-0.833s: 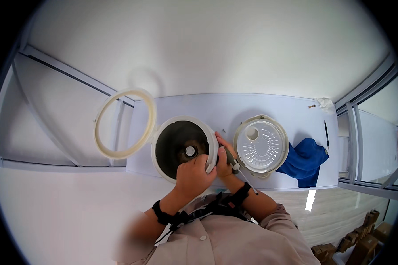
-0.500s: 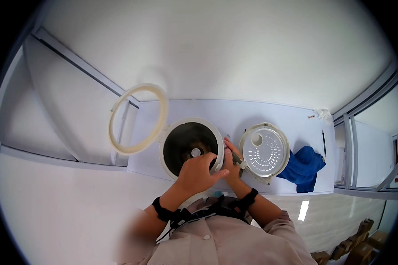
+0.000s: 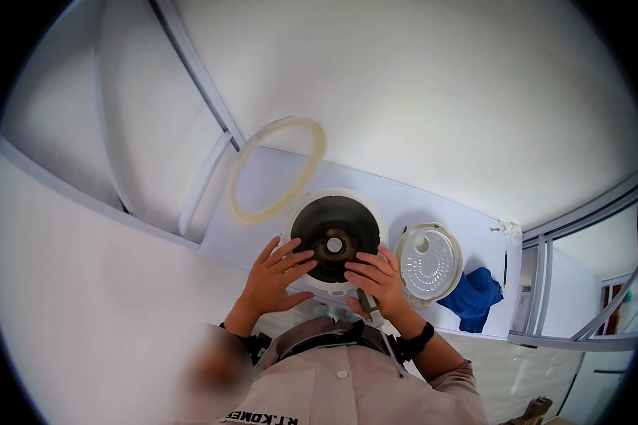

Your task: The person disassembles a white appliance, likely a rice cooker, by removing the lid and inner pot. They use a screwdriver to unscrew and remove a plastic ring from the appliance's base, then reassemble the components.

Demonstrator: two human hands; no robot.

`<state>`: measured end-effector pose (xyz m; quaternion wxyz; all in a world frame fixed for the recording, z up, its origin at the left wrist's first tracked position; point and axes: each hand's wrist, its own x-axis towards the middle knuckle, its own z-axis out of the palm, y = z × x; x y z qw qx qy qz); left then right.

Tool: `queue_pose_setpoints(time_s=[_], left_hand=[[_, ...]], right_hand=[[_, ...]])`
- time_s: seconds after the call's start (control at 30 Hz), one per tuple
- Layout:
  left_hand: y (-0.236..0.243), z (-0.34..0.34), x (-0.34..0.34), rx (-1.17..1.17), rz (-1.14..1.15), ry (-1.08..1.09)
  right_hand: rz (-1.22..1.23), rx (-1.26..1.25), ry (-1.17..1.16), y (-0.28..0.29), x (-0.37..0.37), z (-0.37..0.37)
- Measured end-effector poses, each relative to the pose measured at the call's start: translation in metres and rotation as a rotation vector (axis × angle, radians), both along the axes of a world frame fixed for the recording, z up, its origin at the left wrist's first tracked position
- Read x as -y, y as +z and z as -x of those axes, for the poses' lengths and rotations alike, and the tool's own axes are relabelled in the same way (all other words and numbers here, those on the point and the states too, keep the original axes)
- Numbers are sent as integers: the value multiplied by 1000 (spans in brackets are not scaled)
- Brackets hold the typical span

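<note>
In front of me stands an open rice cooker body (image 3: 380, 212), white-rimmed, with a dark, stained inside and a round pale heating-plate centre (image 3: 334, 245) at the bottom. My left hand (image 3: 275, 280) is open, its fingers spread over the near-left rim. On the near-right rim lie the outstretched fingers of my right hand (image 3: 380, 280). Between that hand's thumb and palm sits a screwdriver (image 3: 368, 304) with a dark handle, its thin shaft pointing back toward me. The cooker's cream lid ring (image 3: 313, 166) is tipped up at the far left.
Right of the cooker lies a round inner lid (image 3: 429, 263) with slots and a round hole. A blue cloth (image 3: 471, 301) is crumpled beside it. Farther right are a thin dark stick (image 3: 505, 269) and crumpled white paper (image 3: 512, 230). A wall (image 3: 432, 106) closes off the back.
The view has turned and shifted. My left hand has moved off the right hand to the left rim and spread out. My right hand has come over the rim, with the screwdriver's shaft now toward me.
</note>
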<state>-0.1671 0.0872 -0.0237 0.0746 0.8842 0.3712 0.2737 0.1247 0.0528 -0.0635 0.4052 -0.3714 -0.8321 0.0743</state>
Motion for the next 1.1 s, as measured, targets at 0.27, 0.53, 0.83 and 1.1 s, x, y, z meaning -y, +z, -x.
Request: queue_pose_setpoints(time_s=[0.27, 0.53, 0.83, 1.1], left_hand=[[-37, 2, -18, 91, -6, -111], [-14, -10, -34, 121, 128, -155], [-25, -17, -50, 307, 163, -124], [-30, -22, -50, 323, 125, -99]], right_hand=[[86, -75, 8, -3, -14, 2], [9, -91, -20, 33, -25, 4], [115, 69, 86, 25, -19, 0], [71, 90, 99, 23, -18, 0]])
